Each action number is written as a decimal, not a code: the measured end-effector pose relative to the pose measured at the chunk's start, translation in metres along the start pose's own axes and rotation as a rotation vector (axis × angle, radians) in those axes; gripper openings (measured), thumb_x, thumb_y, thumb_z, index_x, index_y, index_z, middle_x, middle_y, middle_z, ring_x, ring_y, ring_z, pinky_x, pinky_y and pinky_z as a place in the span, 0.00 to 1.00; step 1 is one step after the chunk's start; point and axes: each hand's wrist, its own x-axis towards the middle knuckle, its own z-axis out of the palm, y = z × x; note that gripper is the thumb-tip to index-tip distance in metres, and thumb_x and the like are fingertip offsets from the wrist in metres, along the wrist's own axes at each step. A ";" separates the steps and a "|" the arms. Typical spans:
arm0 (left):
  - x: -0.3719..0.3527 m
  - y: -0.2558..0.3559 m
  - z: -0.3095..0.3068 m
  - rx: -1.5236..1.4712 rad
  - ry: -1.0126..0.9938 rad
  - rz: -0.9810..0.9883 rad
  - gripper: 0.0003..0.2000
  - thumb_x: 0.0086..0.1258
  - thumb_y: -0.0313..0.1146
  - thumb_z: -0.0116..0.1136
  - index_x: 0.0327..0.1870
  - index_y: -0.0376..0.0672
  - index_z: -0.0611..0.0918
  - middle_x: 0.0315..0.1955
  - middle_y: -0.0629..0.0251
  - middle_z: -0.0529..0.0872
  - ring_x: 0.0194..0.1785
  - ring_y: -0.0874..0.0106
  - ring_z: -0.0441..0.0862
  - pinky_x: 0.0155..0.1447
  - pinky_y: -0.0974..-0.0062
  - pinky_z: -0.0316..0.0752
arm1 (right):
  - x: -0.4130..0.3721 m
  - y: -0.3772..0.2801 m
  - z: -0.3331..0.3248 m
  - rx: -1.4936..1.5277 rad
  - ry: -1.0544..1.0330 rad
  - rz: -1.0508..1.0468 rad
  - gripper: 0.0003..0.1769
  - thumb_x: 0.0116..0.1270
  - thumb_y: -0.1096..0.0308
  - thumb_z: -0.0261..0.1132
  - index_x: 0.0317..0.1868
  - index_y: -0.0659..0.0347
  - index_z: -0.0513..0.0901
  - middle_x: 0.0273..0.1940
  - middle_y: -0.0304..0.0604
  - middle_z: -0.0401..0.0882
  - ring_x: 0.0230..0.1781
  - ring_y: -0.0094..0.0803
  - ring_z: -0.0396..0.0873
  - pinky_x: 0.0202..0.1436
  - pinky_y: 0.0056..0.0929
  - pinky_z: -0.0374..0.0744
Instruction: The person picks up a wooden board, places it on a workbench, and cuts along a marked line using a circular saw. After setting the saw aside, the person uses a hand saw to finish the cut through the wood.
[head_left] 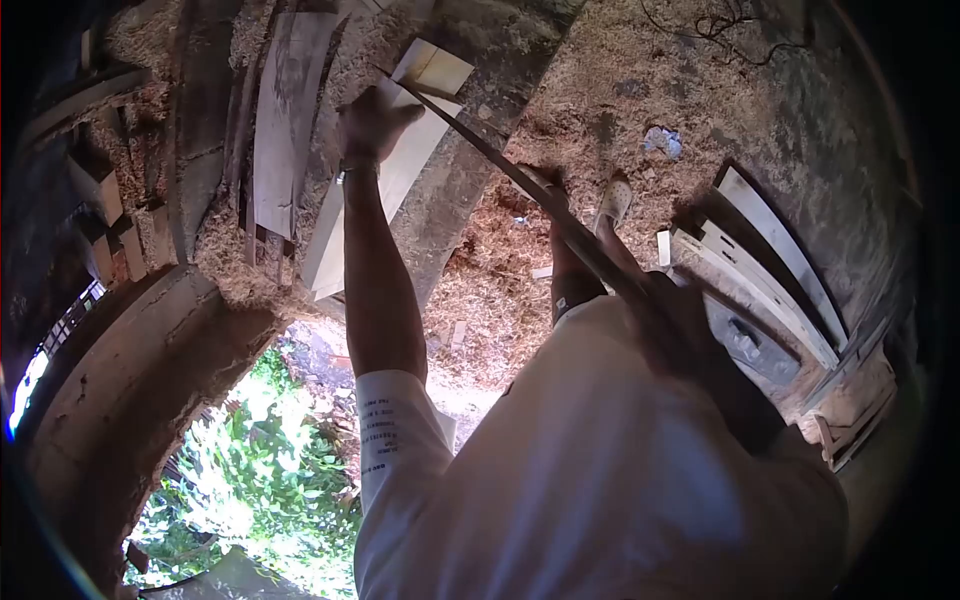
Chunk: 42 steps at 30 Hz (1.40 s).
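Note:
A long, tapering handsaw, seen nearly edge-on, runs from my right hand up to a pale wooden board. The fingers of my right hand are closed around its near end; its handle is mostly hidden in the hand. The narrow far end of the saw crosses the board close to a short, squarish wooden piece. My left hand grips the board's edge just beside the blade, thumb over the top. Beneath the board is a dark, worn bench top.
Another long plank lies left of the board. Wood shavings cover the floor around my feet. Several cut boards lean at right beside a grey panel. Wood blocks sit at far left; an opening shows green plants.

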 end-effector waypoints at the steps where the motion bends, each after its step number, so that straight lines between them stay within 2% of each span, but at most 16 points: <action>1: -0.003 0.014 -0.007 0.079 0.005 0.001 0.34 0.48 0.55 0.77 0.51 0.39 0.84 0.43 0.52 0.90 0.48 0.58 0.89 0.53 0.60 0.82 | 0.043 0.032 0.028 -0.017 0.065 -0.140 0.33 0.63 0.68 0.65 0.70 0.58 0.73 0.50 0.58 0.82 0.29 0.43 0.81 0.33 0.38 0.81; 5: -0.020 0.039 -0.010 0.055 0.049 0.024 0.33 0.51 0.57 0.74 0.52 0.40 0.83 0.42 0.47 0.90 0.48 0.52 0.89 0.52 0.57 0.83 | 0.214 0.083 0.096 0.091 0.233 -0.480 0.38 0.59 0.71 0.64 0.73 0.47 0.70 0.41 0.52 0.85 0.19 0.43 0.81 0.27 0.38 0.83; 9: -0.023 0.054 -0.012 0.203 0.057 -0.027 0.26 0.53 0.52 0.74 0.51 0.49 0.86 0.44 0.54 0.90 0.49 0.53 0.88 0.53 0.58 0.83 | 0.223 0.048 0.085 0.114 0.134 -0.294 0.41 0.61 0.70 0.59 0.77 0.38 0.65 0.63 0.46 0.79 0.24 0.44 0.85 0.36 0.39 0.89; 11: -0.018 0.034 -0.001 0.300 0.092 0.128 0.28 0.55 0.54 0.73 0.50 0.44 0.83 0.42 0.51 0.90 0.46 0.55 0.89 0.51 0.58 0.84 | 0.214 0.013 0.067 0.078 0.185 -0.256 0.41 0.62 0.69 0.58 0.77 0.37 0.63 0.69 0.41 0.75 0.26 0.45 0.86 0.41 0.41 0.90; 13: -0.025 0.035 0.004 0.321 0.150 0.228 0.26 0.56 0.53 0.72 0.49 0.44 0.83 0.42 0.52 0.90 0.46 0.56 0.89 0.50 0.59 0.84 | 0.210 0.015 0.072 0.090 0.172 -0.235 0.41 0.62 0.70 0.59 0.77 0.41 0.63 0.64 0.46 0.78 0.26 0.46 0.85 0.38 0.42 0.89; 16: -0.020 0.030 0.001 0.279 0.102 0.075 0.28 0.55 0.53 0.75 0.49 0.42 0.84 0.43 0.52 0.90 0.45 0.55 0.89 0.49 0.59 0.84 | 0.154 0.031 0.068 -0.001 0.285 -0.335 0.36 0.62 0.70 0.60 0.73 0.54 0.68 0.50 0.55 0.84 0.21 0.48 0.82 0.31 0.41 0.87; 19: -0.010 0.030 -0.007 -0.094 0.156 0.277 0.30 0.52 0.56 0.77 0.47 0.41 0.84 0.41 0.49 0.90 0.43 0.53 0.89 0.47 0.58 0.83 | -0.013 0.041 0.018 -0.247 0.102 -0.078 0.34 0.62 0.68 0.67 0.70 0.53 0.68 0.62 0.50 0.78 0.58 0.48 0.80 0.61 0.50 0.79; 21: -0.001 0.042 -0.018 -0.159 0.136 0.295 0.30 0.51 0.56 0.77 0.46 0.40 0.84 0.40 0.49 0.90 0.42 0.52 0.89 0.46 0.58 0.83 | -0.088 0.058 0.003 -0.133 0.200 -0.001 0.26 0.51 0.72 0.75 0.52 0.65 0.80 0.49 0.57 0.84 0.47 0.59 0.84 0.51 0.54 0.82; 23: -0.005 0.036 -0.023 -0.013 0.005 0.107 0.30 0.52 0.56 0.77 0.44 0.40 0.83 0.40 0.48 0.90 0.42 0.51 0.89 0.45 0.57 0.83 | -0.049 0.075 0.017 -0.050 0.221 -0.036 0.30 0.53 0.72 0.71 0.59 0.59 0.75 0.53 0.55 0.83 0.39 0.53 0.82 0.46 0.50 0.83; 26: -0.017 0.027 -0.005 0.272 0.147 0.176 0.29 0.52 0.56 0.77 0.41 0.39 0.82 0.38 0.48 0.90 0.41 0.50 0.89 0.44 0.55 0.83 | 0.101 0.095 0.065 0.067 0.189 -0.286 0.37 0.56 0.72 0.65 0.69 0.51 0.68 0.59 0.53 0.81 0.27 0.46 0.79 0.38 0.43 0.84; 29: -0.021 0.033 -0.006 0.187 0.137 0.079 0.29 0.53 0.58 0.74 0.39 0.40 0.81 0.36 0.48 0.89 0.41 0.49 0.88 0.43 0.54 0.82 | 0.176 0.075 0.072 0.239 0.135 -0.420 0.45 0.59 0.71 0.59 0.79 0.42 0.61 0.65 0.50 0.79 0.15 0.38 0.77 0.29 0.37 0.86; 31: -0.011 0.023 0.001 0.234 0.180 0.168 0.27 0.54 0.57 0.73 0.39 0.41 0.80 0.34 0.49 0.88 0.40 0.49 0.88 0.42 0.52 0.82 | 0.177 0.046 0.051 0.247 0.148 -0.432 0.45 0.58 0.72 0.59 0.79 0.43 0.61 0.64 0.50 0.80 0.16 0.39 0.78 0.30 0.37 0.86; 33: -0.022 0.025 0.006 0.231 0.184 0.121 0.26 0.56 0.56 0.72 0.40 0.42 0.80 0.35 0.49 0.89 0.40 0.49 0.88 0.43 0.51 0.83 | 0.171 0.025 0.046 0.258 0.077 -0.235 0.42 0.59 0.72 0.59 0.78 0.45 0.64 0.51 0.53 0.86 0.17 0.42 0.79 0.31 0.39 0.86; 36: -0.026 0.032 0.010 0.293 0.153 0.045 0.25 0.58 0.57 0.68 0.46 0.47 0.80 0.37 0.50 0.89 0.41 0.48 0.88 0.46 0.51 0.84 | 0.167 0.011 0.046 0.158 0.223 -0.282 0.37 0.62 0.72 0.60 0.75 0.47 0.67 0.30 0.51 0.84 0.20 0.47 0.81 0.30 0.43 0.85; 38: -0.024 0.017 0.018 0.273 0.182 0.161 0.26 0.58 0.59 0.67 0.48 0.50 0.80 0.39 0.51 0.89 0.43 0.48 0.88 0.48 0.51 0.84 | 0.151 0.008 0.039 0.136 0.179 -0.245 0.36 0.64 0.71 0.60 0.74 0.50 0.67 0.36 0.52 0.85 0.21 0.48 0.82 0.31 0.44 0.85; 42: -0.049 0.056 0.020 0.295 0.092 -0.038 0.35 0.56 0.60 0.68 0.62 0.50 0.80 0.49 0.49 0.88 0.53 0.47 0.86 0.55 0.46 0.81 | 0.123 0.009 0.054 0.109 0.223 -0.219 0.35 0.65 0.70 0.63 0.74 0.56 0.67 0.55 0.53 0.82 0.24 0.49 0.83 0.33 0.44 0.86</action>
